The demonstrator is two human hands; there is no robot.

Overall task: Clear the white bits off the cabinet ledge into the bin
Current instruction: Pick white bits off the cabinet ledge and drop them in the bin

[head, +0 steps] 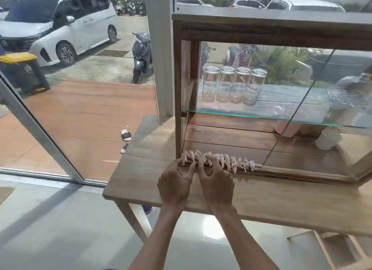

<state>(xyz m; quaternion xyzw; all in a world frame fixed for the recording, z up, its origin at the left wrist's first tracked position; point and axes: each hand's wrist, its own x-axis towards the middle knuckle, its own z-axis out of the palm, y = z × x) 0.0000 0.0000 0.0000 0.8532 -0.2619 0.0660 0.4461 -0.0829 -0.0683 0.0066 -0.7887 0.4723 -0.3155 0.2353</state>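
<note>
A row of several crumpled white bits (231, 162) lies along the front ledge (291, 172) of a wooden glass cabinet. My left hand (176, 182) rests at the row's left end, fingertips touching the bits there. My right hand (216, 181) is beside it, fingers curled, thumb and forefinger pinching at a white bit near the row's middle. The bits further right lie untouched. No bin stands within reach; a dark bin with a yellow lid (22, 72) is outside behind the glass.
The cabinet stands on a wooden table (141, 169) and holds several glass jars (233, 86) on a glass shelf, plus a white cup (328, 138). A glass door (40, 127) is at left; cars and a scooter (142, 56) are outside. A wooden frame (332, 249) sits under the table.
</note>
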